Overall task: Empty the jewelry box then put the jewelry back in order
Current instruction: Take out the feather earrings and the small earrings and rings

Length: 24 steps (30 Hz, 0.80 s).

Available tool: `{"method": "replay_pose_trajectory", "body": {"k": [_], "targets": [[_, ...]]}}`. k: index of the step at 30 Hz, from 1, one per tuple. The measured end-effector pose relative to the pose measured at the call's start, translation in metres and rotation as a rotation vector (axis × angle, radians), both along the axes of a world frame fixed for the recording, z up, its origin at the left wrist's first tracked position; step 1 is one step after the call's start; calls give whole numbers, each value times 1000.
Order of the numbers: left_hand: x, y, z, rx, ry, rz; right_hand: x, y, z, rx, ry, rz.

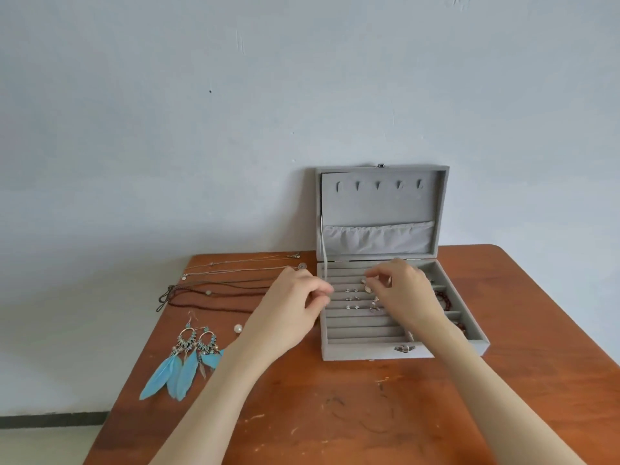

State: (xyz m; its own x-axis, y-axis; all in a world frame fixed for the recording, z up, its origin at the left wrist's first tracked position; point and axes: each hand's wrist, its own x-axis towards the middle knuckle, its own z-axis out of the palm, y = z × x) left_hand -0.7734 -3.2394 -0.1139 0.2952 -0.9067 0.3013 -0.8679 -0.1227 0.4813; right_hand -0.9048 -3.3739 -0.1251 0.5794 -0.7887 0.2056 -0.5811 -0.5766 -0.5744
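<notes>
Hovering over the open grey velvet jewelry box on the brown wooden worktop: right grip pinching a small silver earring above the ring rolls; left grip curled, contents unclear; blue feather earrings lying left of it.

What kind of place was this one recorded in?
Probably a plain room at home: a worn wooden table pushed against a bare pale wall, with a jewelry box on it.
</notes>
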Motion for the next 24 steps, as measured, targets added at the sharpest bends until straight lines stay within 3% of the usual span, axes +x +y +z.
{"method": "replay_pose_trajectory", "body": {"k": [14,24], "targets": [[-22,-80,-28,51,-239,160,-3,-24,-15,-11,94,38],[-21,-91,-21,109,-12,204,1,-29,-14,118,14,0]]}}
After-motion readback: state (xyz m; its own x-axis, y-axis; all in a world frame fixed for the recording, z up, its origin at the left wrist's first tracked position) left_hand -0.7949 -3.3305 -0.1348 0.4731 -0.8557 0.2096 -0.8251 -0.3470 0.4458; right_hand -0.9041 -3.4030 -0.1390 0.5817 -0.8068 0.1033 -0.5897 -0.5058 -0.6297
